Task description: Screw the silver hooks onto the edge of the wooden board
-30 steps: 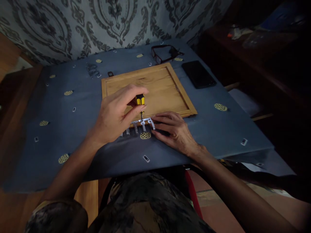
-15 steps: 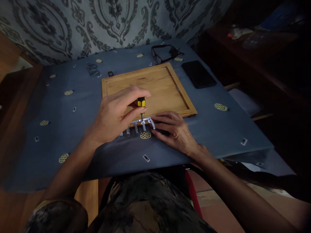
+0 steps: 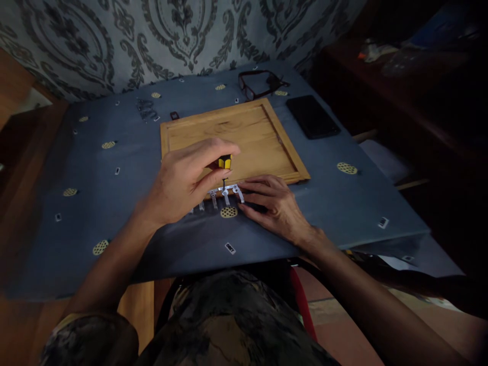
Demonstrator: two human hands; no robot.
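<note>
By front edge of bench [image 3: 208,256], L hand [image 3: 177,178] is pinching screwdriver [image 3: 225,162], prob. screwing, R hand [image 3: 275,204] is pinching hook strip [image 3: 226,194], & next turn's needing straight push.

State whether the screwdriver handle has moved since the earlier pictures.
Yes, slightly: the screwdriver handle has shifted right, judged against the metal hook strip.

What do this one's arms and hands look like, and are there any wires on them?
No wires show: these are a person's. The left hand and right hand are both ungloved, with no watch or bracelet visible. Near the left elbow is a dark sleeve with a mottled pattern; no sleeve shows on the right arm.
</note>
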